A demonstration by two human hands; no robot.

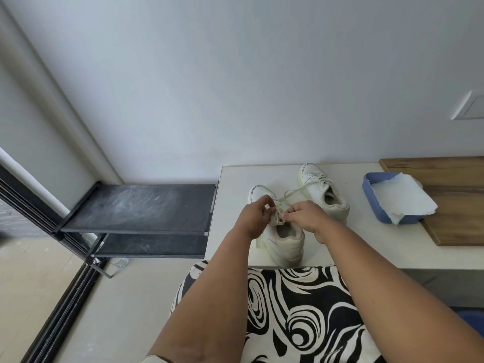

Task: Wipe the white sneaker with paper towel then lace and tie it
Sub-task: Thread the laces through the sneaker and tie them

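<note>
Head view shows the white sneaker directly under our two hands, heel toward us at the near edge of the white table. Its lace runs from our fingertips up and away to the right, toward the second sneaker lying just beyond our right hand. We judge the step in hand to be lacing or tying at the top eyelets.

To do it well, we should keep even tension on both ends, pull the lace snug against the tongue before forming the knot, and keep the shoe flat on the table so it does not tip off the near edge.

Our left hand has its fingers curled in, pinching lace or tongue at the shoe's throat; which of the two we cannot tell. Our right hand meets it, fingertips pinching the lace, knuckles up. Both forearms reach forward and converge over the shoe.

Well to the right of our right hand a blue tray holds the paper towel, resting on a wooden board. Left of our left hand stands a black shoe rack.
</note>
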